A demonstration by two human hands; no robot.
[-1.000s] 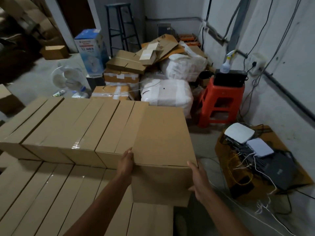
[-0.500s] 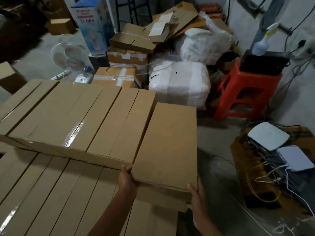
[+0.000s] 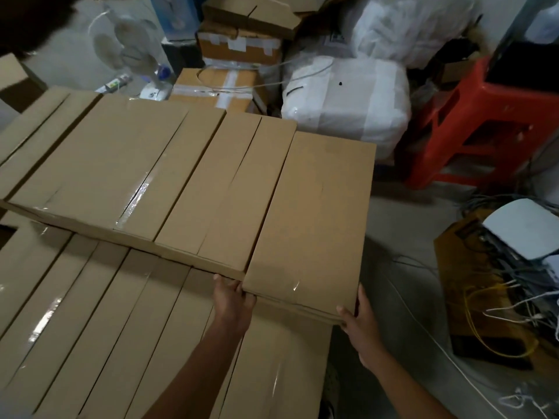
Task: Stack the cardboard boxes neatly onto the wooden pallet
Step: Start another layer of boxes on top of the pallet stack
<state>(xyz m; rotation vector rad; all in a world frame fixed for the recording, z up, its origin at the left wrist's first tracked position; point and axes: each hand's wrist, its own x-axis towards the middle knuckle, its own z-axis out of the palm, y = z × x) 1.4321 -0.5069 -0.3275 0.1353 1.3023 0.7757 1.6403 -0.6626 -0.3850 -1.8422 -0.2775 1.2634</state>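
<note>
Gripping the cardboard box (image 3: 311,213) by its near corners, left hand (image 3: 234,300) and right hand (image 3: 360,325) have fingers (image 3: 228,284) clamped on it. Stacked boxes (image 3: 136,164) lie leftward.

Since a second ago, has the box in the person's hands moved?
Yes. The held box has sunk and slid away from the person, now level beside the upper row of boxes.

The cardboard box (image 3: 311,213) between your left hand (image 3: 233,300) and your right hand (image 3: 360,325) is plain tan, unprinted. The stacked boxes (image 3: 136,164) left of your left hand are the same tan, streaked with glossy clear tape (image 3: 133,204). Beyond your right hand the stool (image 3: 472,122) is bright red, the wrapped bundle (image 3: 348,107) white; right of that hand, a yellow cable (image 3: 481,335).
</note>
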